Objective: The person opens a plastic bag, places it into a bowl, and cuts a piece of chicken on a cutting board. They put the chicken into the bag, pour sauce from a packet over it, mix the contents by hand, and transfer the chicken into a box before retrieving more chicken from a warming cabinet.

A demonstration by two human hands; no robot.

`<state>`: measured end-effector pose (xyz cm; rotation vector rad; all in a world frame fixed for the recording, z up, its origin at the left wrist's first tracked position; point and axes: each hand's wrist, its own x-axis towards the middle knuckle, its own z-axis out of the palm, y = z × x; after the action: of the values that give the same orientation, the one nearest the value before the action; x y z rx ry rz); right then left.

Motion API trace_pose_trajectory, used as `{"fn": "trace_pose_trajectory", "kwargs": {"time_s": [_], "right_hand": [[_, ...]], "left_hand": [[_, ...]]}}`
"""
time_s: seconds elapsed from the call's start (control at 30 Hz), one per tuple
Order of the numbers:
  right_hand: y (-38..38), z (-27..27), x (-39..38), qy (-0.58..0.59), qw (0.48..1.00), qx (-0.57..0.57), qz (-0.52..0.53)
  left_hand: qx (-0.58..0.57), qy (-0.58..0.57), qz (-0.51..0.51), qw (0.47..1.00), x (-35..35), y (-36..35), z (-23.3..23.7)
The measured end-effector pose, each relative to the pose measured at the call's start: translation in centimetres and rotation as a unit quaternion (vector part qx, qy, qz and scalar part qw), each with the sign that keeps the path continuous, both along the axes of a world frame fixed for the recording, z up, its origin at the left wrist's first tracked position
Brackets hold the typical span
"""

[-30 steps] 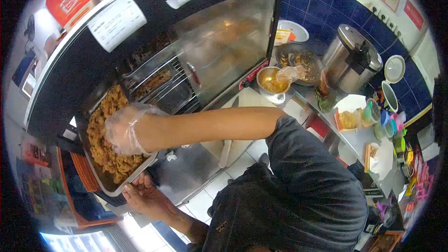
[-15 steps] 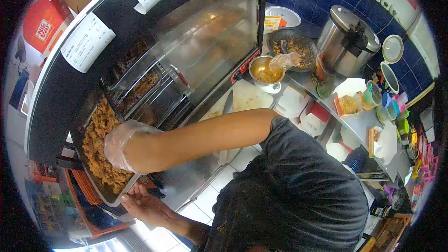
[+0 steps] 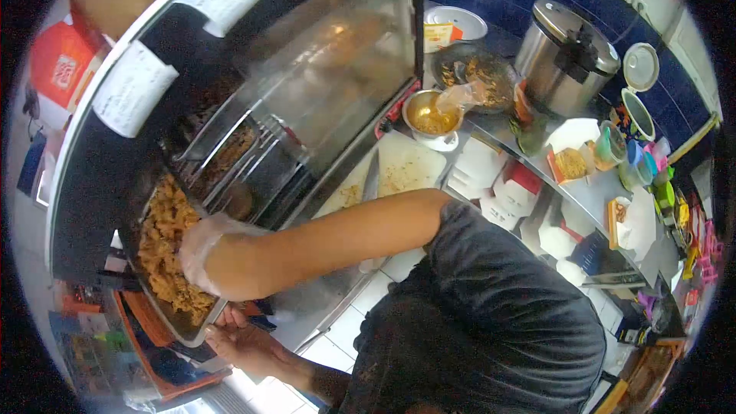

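My right hand [image 3: 205, 254], in a clear plastic glove, reaches over a metal tray [image 3: 186, 341] heaped with brown, crumbly fried pieces [image 3: 170, 241]. Its fingers are hidden behind the glove and wrist, so their grip does not show. Below it, my bare left hand [image 3: 234, 337] is closed on the tray's near corner, with the thumb at the rim. The tray lies tilted at the opening of a glass-fronted display cabinet [image 3: 337, 46]. Inside the cabinet, wire racks [image 3: 245, 157] run beside the tray.
On the counter are a white cutting board [image 3: 410, 165] with a knife [image 3: 372, 176], a bowl of yellow liquid [image 3: 434, 113], a dark stone mortar [image 3: 491, 77] and a large steel cooker [image 3: 567, 61]. Paper food boxes [image 3: 479, 165] stand nearby. Paper slips [image 3: 134, 88] hang on the cabinet.
The view has shifted slightly. My gloved right hand has moved a little right and down in the picture, still over the tray. My left hand keeps its hold on the corner.
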<state>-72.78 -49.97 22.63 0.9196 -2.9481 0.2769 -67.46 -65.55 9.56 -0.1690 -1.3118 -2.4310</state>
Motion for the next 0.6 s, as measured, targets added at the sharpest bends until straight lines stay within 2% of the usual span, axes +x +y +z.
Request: {"fn": "trace_pose_trajectory", "kwargs": {"time_s": [0.07,0.1,0.13,0.17,0.2,0.23,0.3,0.33,0.37,0.4,0.43,0.47,0.53,0.57,0.6], "right_hand": [[2.5,1.1,2.9,0.111,0.994,0.002,-0.019],[3.4,-2.0,1.4,0.195,0.971,-0.121,0.063],[4.3,-2.3,1.5,0.192,0.964,-0.179,0.052],[6.1,-2.3,2.3,0.186,0.953,-0.235,0.040],[9.1,-1.6,3.8,0.090,0.950,-0.296,0.037],[11.5,-2.8,5.3,0.104,0.933,-0.343,-0.043],[18.4,-7.0,6.3,0.114,0.928,-0.319,-0.157],[22.6,-10.3,6.2,0.107,0.935,-0.230,-0.248],[25.6,-11.9,6.9,0.035,0.898,-0.264,-0.350],[30.8,-17.7,6.0,-0.047,0.822,-0.394,-0.408],[36.2,-23.6,5.9,0.105,0.857,-0.192,-0.466],[38.3,-24.1,7.6,0.194,0.876,-0.107,-0.428],[43.2,-27.5,7.8,0.154,0.832,-0.093,-0.525],[43.8,-27.9,7.8,0.157,0.832,-0.095,-0.524],[44.4,-28.4,7.8,0.160,0.814,-0.004,-0.559]], "left_hand": [[0.012,0.001,0.026,1.000,-0.1,-0.1,0.2],[0.010,0.004,0.039,0.999,0.3,0.7,0.9],[0.008,0.003,0.051,0.999,0.5,1.1,1.3],[-0.011,0.009,0.021,1.000,0.3,0.4,0.8],[-0.006,0.009,0.028,1.000,0.4,0.5,1.0],[-0.001,-0.004,0.043,0.999,0.5,0.9,1.3],[0.007,-0.017,0.067,0.998,0.6,0.6,1.2],[-0.003,-0.010,0.055,0.998,0.4,0.4,0.9],[-0.014,-0.002,0.042,0.999,0.3,0.2,0.6],[-0.012,-0.002,0.045,0.999,0.3,0.0,0.6],[-0.002,0.011,0.020,1.000,0.3,0.0,0.6],[0.008,0.025,-0.006,1.000,0.2,0.0,0.6],[0.015,0.020,0.011,1.000,0.1,0.0,0.2],[0.015,0.010,0.025,1.000,0.1,0.0,0.2],[0.016,0.015,0.025,0.999,0.1,0.2,0.5]]}}
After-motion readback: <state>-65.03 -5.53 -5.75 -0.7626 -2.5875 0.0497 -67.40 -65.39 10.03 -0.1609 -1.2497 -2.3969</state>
